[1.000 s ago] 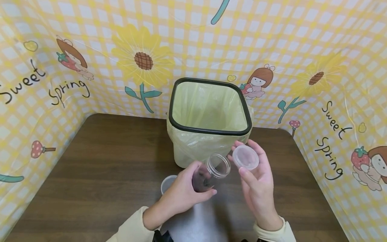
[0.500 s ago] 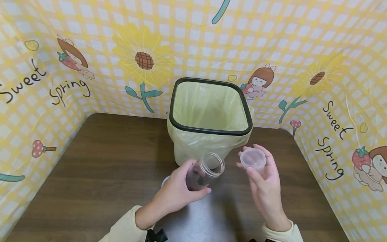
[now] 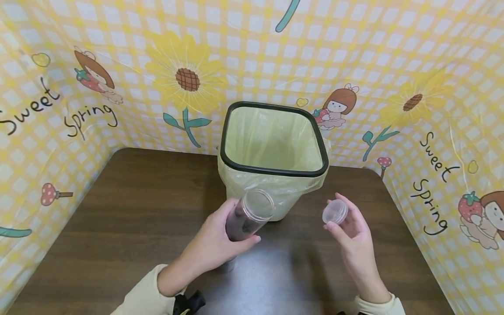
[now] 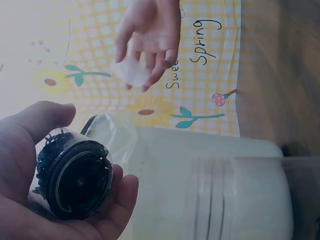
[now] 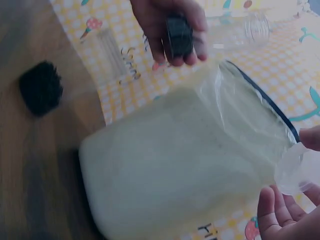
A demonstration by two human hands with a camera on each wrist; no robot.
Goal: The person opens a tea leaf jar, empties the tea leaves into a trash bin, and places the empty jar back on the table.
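Observation:
My left hand (image 3: 210, 243) grips a clear open-mouthed jar (image 3: 256, 210), tilted with its mouth up and to the right. Black, shredded-looking matter fills the jar's bottom (image 4: 80, 180) in the left wrist view. With thumb and fingers, my right hand (image 3: 360, 243) pinches a round translucent lid (image 3: 334, 212), apart from the jar. A second clear jar (image 5: 112, 52) stands on the table, with dark matter (image 5: 41, 89) at its base; in the head view my left hand and forearm hide most of it. I cannot tell if it is capped.
Behind my hands stands a bin with a black rim (image 3: 271, 171) and a pale yellow liner (image 3: 271, 188). The dark wooden table (image 3: 138, 218) is enclosed by yellow checked cloth (image 3: 252, 65) printed with sunflowers.
The left hand has moved left with its jar, now covering most of the second jar. My right hand has shifted right and slightly down, and the lid has turned more edge-on.

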